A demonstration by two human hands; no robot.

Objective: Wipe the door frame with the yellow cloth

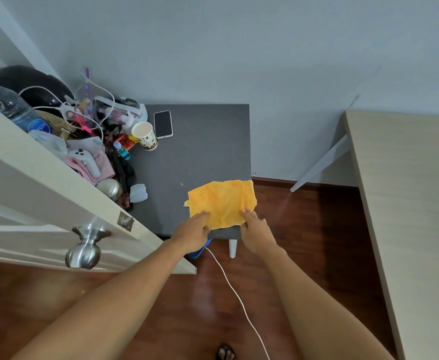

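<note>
Hands reach forward together, both arms stretched out long over the wooden floor point(317, 242). The left hand point(192, 229) lies palm down with its fingers flat on the near left corner of the yellow cloth point(222, 202); the right hand point(256, 228) rests its fingertips on the near right corner. Neither hand is closed around the cloth; both look spread and pressing on it, a short way apart from each other.

The cloth lies spread on the near right corner of the dark desk point(200, 141), its right edge reaching the desk's edge just beyond the right hand. Left of the left hand stands an open white door point(31, 178) with a metal knob point(84, 249), its edge close to the left forearm. Beyond the hands the desk top is mostly bare up to a phone point(163, 124) and a paper cup point(145, 135); clutter crowds the far left. A white cable point(239, 300) runs along the floor between the arms. Right of the right arm the floor is open up to a pale wooden panel point(408, 203).
</note>
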